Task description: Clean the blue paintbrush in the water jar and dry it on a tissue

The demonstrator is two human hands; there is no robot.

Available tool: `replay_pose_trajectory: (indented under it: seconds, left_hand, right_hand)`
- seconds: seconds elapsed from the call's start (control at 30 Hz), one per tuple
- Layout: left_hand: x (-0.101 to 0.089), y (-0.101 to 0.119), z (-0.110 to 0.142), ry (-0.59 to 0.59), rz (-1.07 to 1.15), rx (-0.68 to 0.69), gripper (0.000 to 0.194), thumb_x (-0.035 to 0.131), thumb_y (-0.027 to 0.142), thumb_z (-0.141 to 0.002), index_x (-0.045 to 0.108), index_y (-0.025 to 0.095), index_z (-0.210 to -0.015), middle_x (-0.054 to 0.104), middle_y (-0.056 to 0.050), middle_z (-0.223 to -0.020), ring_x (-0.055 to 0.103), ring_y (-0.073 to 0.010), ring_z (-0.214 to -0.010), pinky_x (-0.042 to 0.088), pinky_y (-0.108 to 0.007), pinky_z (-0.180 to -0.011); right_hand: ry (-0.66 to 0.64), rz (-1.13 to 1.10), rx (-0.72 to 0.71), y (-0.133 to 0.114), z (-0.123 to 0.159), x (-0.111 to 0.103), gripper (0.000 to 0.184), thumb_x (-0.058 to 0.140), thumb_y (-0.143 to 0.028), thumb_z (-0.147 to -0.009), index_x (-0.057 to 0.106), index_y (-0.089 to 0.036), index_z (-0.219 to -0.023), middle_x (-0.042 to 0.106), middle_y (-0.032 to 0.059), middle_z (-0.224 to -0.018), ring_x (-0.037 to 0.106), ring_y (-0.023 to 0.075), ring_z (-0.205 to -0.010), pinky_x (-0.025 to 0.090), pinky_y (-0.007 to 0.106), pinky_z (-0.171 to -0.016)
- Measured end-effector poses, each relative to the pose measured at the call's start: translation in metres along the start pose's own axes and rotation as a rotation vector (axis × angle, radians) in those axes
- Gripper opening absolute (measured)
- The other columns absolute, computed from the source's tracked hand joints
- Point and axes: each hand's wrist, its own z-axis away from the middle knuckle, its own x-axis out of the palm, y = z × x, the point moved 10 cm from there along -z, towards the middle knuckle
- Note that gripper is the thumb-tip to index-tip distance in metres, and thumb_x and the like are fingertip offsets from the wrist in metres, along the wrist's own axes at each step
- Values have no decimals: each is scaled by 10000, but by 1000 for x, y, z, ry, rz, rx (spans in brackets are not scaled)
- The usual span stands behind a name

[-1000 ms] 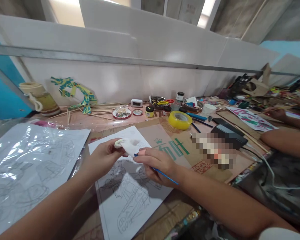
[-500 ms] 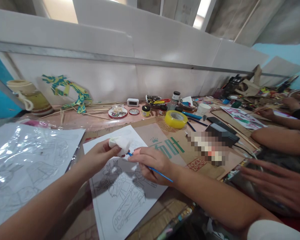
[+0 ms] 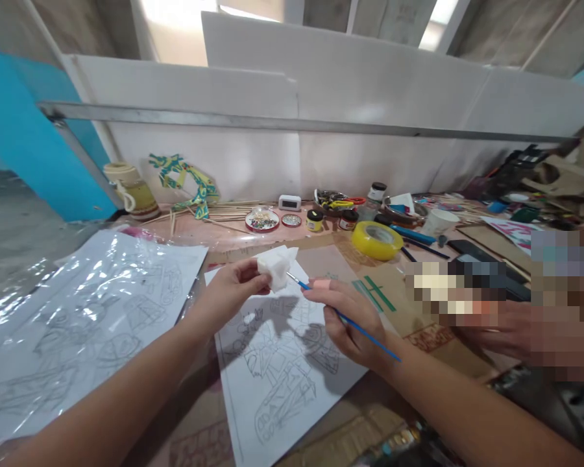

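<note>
Table (image 3: 233,241): was pink (where bare).
Sticks (image 3: 228,212): lay beside a bead dish (image 3: 261,229).
Cardboard (image 3: 399,318): lay flat, nearer.

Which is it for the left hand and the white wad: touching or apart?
Touching. The head view shows the left hand pinching the white wad at its left edge, no gap between them.

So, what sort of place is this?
Probably an art or craft workshop: a blue brush in the right hand, a sheet of line drawings beneath, and a roll of yellow tape nearby.
</note>
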Motion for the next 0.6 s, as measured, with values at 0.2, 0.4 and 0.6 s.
replay_pose_trajectory:
  seconds: [0.2, 0.4, 0.6]
  left_hand:
    - [24, 4, 8, -162, 294, -91, 514, 742, 506, -759, 698, 193, -1164, 727, -118, -1081, 679, -258, -953, 524, -346, -819]
    - [19, 8, 12, -87, 229, -102, 503, 775, 447, -751, 662, 220, -1185, 723, -74, -996, 662, -199, -845, 506, -299, -729]
    - [2, -6, 8, 131, 279, -159, 555, 783, 517, -710, 631, 184, -1129, 711, -54, -908, 642, -168, -756, 480, -278, -687]
  right_hand:
    - [-63, 17, -53, -3, 2, 11, 379, 448, -22, -851, 572, -162, -1180, 675, 132, -1073, 650, 194, -1086, 568, 325, -880]
    - [-78, -6, -92, -6, 4, 12, 389, 454, -19, -846, 562, -161, -1192, 673, 133, -1077, 642, 194, -1113, 567, 303, -881]
    - [-9, -44, -124, -16, 3, -5, 478, 418, -5, -802, 541, -164, -1236, 676, 124, -1039, 656, 213, -1087, 560, 379, -926]
